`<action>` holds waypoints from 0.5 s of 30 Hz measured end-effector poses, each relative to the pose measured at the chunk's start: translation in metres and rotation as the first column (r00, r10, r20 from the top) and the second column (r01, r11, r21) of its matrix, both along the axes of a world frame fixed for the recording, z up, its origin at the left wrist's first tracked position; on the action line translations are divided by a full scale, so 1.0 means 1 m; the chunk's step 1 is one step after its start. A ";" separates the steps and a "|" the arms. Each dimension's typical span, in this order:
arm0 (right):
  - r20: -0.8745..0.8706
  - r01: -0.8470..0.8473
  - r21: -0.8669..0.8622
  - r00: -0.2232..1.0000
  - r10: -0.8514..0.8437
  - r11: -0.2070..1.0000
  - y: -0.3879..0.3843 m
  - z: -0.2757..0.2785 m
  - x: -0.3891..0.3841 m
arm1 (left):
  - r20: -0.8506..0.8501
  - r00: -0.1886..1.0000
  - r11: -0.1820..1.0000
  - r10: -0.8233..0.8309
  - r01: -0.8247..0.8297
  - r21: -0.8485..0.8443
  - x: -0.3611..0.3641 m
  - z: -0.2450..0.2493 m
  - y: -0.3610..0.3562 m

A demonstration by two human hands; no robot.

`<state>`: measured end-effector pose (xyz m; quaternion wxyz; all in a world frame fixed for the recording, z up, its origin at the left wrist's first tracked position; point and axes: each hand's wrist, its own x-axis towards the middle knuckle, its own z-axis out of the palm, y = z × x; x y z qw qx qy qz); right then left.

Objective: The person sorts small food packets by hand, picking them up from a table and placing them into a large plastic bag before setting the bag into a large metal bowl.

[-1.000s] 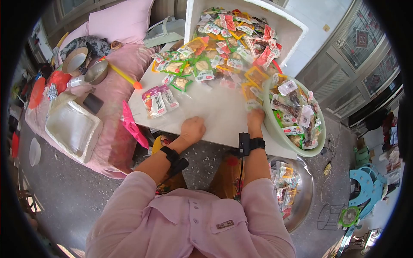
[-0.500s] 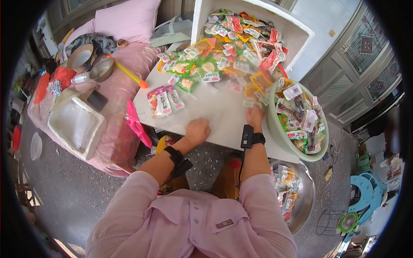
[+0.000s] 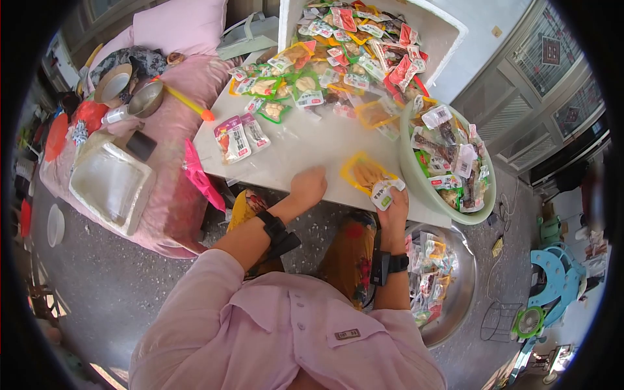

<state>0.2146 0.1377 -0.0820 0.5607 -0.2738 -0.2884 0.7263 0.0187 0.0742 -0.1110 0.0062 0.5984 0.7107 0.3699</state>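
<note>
My right hand (image 3: 394, 207) grips the end of a yellow-edged food packet (image 3: 367, 174) with a white and green label, held over the front of the white table (image 3: 286, 153). Near the table's front edge, my left hand (image 3: 308, 186) is curled; any item in its fingers is too small to make out. Two white and purple packets (image 3: 233, 139) lie to the left of my hands. Farther back, many packets with green, yellow and red edges (image 3: 309, 84) are spread out, reaching into a tipped white foam box (image 3: 448, 39).
A pale green tub (image 3: 478, 211) full of packets stands at the table's right. Below it on the floor is a metal basin (image 3: 455, 305) holding more packets. The pink-covered bed (image 3: 188, 84) at left bears bowls and a white foam tray (image 3: 107, 188). A green fan (image 3: 530, 321) stands at right.
My right hand has drawn back toward me with a yellow-edged packet from beside the tub. My left hand has shifted slightly right and up. The view has moved a little.
</note>
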 end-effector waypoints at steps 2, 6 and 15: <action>0.036 -0.046 -0.005 0.998 0.047 0.999 -0.004 -0.001 0.005 | 0.016 1.000 1.000 -0.011 0.011 -0.006 0.003 0.000 0.001; 0.131 -0.141 -0.028 0.981 0.143 0.990 -0.005 -0.007 0.000 | 0.090 0.996 0.999 -0.026 0.024 0.021 0.008 0.001 0.001; 0.045 -0.137 -0.152 0.988 0.145 0.979 -0.005 -0.016 -0.039 | 0.152 0.984 0.995 -0.088 0.081 0.056 0.018 0.019 -0.003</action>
